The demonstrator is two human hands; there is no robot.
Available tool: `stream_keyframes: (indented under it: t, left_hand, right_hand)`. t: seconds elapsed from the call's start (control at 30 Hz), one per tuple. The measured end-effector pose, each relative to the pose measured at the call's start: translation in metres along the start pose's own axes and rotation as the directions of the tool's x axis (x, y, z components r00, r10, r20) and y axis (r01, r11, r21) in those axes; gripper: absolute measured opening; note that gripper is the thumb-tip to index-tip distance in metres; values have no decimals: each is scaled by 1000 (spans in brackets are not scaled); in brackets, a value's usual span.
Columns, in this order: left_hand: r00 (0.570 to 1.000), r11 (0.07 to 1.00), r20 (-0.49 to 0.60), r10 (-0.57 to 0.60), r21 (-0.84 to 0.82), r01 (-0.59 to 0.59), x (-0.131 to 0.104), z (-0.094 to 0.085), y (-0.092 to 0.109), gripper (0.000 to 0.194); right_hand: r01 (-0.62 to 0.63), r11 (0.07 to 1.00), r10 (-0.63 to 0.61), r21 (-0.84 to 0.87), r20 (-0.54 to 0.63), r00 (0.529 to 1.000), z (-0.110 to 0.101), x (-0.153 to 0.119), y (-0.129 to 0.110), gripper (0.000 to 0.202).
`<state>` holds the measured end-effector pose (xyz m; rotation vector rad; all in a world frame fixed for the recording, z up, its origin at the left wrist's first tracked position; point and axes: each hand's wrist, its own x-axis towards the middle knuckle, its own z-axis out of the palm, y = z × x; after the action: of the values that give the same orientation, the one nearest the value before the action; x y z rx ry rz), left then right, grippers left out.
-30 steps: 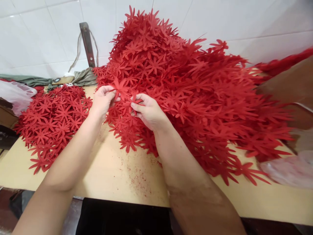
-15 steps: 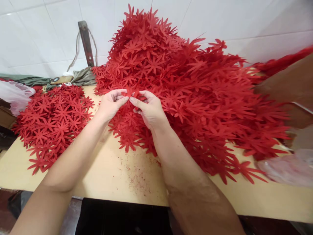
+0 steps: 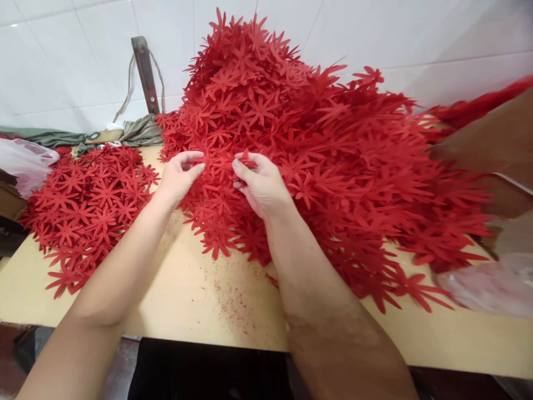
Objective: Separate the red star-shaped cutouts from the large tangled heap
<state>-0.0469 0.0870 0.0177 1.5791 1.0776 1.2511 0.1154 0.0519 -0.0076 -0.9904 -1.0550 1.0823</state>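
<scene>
A large heap of red star-shaped artificial flower pieces (image 3: 258, 105) with narrow petals fills the middle and right of the table. My left hand (image 3: 180, 173) is at the heap's left front, thumb and forefinger apart with a gap between them. To its right, my right hand (image 3: 263, 180) has thumb and fingers closed on a red flower piece (image 3: 249, 159), only a bit of which shows above the fingers. Petals of the heap lie just behind both hands.
A smaller pile of red pieces (image 3: 89, 205) lies left on the pale table (image 3: 187, 311), beside a white plastic bag (image 3: 25, 161). Green cloth (image 3: 144, 131) and a dark upright bar (image 3: 145, 75) stand by the tiled wall. Cardboard (image 3: 491, 139) and clear plastic (image 3: 491, 283) are right.
My hands were together with a red flower piece between their fingertips. They have since parted: the left has moved left and opened, the right has shifted slightly right with the piece.
</scene>
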Motion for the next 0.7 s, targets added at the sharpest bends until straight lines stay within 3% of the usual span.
stream_keyframes:
  t: [0.13, 0.23, 0.3, 0.53, 0.7]
  left_hand:
    - [997, 991, -28, 69, 120, -65, -1, 4, -3, 24]
    - [998, 994, 6, 68, 85, -69, -3, 7, 0, 24]
    - [996, 994, 37, 87, 62, -89, -5, 9, 3, 22]
    - [981, 997, 176, 77, 14, -81, -16, 20, 11, 34]
    - [977, 998, 209, 41, 35, -49, -14, 22, 5, 40]
  right_hand:
    - [-56, 996, 65, 67, -140, 988, 12, -6, -7, 21]
    - [-117, 993, 117, 12, -248, 962, 19, -8, -13, 7]
    - [-128, 991, 113, -38, -276, 955, 21, -8, -16, 10]
    - [-49, 994, 22, -99, -254, 967, 21, -11, -18, 29]
    - [-72, 997, 72, 42, -8, 997, 18, -10, -13, 12]
